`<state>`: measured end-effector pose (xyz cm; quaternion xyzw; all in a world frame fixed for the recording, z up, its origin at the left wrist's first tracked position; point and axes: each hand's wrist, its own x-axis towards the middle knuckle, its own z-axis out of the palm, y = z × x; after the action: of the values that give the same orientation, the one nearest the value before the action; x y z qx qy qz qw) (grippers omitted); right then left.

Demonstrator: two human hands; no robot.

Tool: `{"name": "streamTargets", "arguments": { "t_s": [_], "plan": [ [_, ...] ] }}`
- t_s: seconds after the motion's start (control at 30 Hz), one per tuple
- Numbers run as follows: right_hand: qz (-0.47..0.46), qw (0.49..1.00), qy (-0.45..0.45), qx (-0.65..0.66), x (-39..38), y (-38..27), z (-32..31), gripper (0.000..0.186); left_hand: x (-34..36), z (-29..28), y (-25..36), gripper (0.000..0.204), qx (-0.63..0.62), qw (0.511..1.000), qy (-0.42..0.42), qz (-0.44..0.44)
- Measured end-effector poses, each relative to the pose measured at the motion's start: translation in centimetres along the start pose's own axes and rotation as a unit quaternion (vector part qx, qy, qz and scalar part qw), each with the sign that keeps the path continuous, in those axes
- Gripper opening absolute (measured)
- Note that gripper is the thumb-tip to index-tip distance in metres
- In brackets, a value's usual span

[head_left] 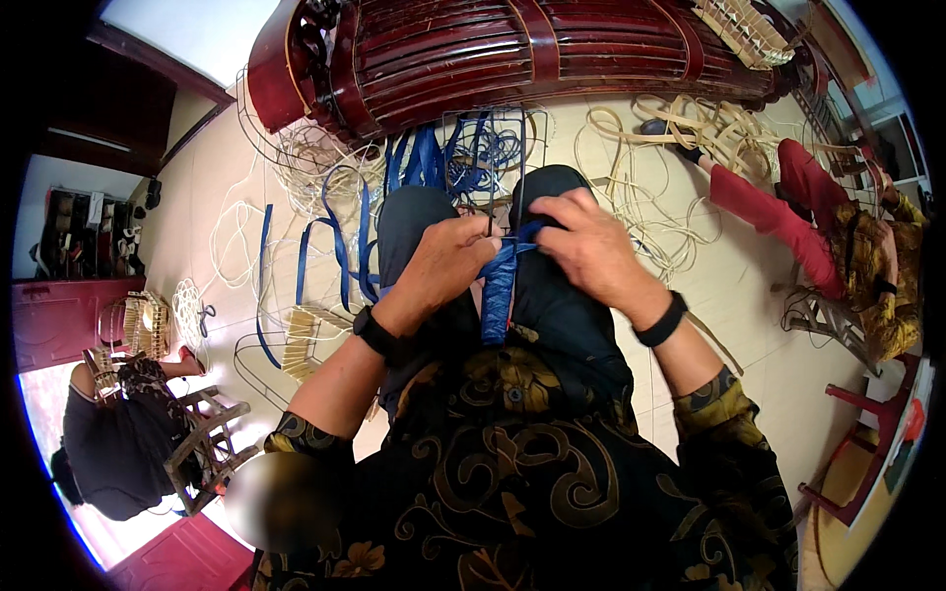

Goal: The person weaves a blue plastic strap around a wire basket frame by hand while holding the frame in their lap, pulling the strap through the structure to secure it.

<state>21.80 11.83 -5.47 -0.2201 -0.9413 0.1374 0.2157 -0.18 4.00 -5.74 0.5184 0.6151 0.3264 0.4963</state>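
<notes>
Blue band (499, 295), long axis toward the torso (514, 443)

1. Weave (499, 288): blue, with criss-crossing bands.
2. Straps (422, 163): deep blue.
3. Shirt (507, 473): black, patterned with golden-brown scrolls and flowers.
4. Trousers (567, 310): black.
5. Watch (372, 333) and wristband (663, 321): both black.
6. Floor (719, 315): pale beige, ruled into tiles by fine lines.
7. Bench (443, 69): dark red, thin gold-toned lines edging its bands.
8. Cords (320, 177): creamy white.
9. Co-worker at right: red trousers (764, 225), yellow-and-black patterned top (887, 330).
10. Co-worker at left: black top (116, 453).

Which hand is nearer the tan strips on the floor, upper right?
Right: the right hand lies below-left of the tan strips; the left hand sits farther left.
</notes>
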Motion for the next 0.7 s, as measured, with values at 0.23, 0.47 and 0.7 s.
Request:
{"name": "streamTargets", "arguments": {
  "t_s": [0.23,0.47,0.7],
  "plan": [
    [0.037,0.998,-0.041,-0.015,-1.9,2.1,-3.4,0.028,1.3,-1.2,0.5,0.019,-0.024,0.996,-0.078,-0.022],
    [0.014,0.998,0.016,0.054,0.9,-1.1,0.7,0.015,1.8,-1.1,-1.4,0.021,-0.037,0.992,-0.121,0.031],
    [0.101,0.995,0.008,0.012,-5.6,5.9,-5.1,0.009,1.3,-1.4,1.1,0.033,-0.021,0.993,-0.116,-0.011]
  ]
}}
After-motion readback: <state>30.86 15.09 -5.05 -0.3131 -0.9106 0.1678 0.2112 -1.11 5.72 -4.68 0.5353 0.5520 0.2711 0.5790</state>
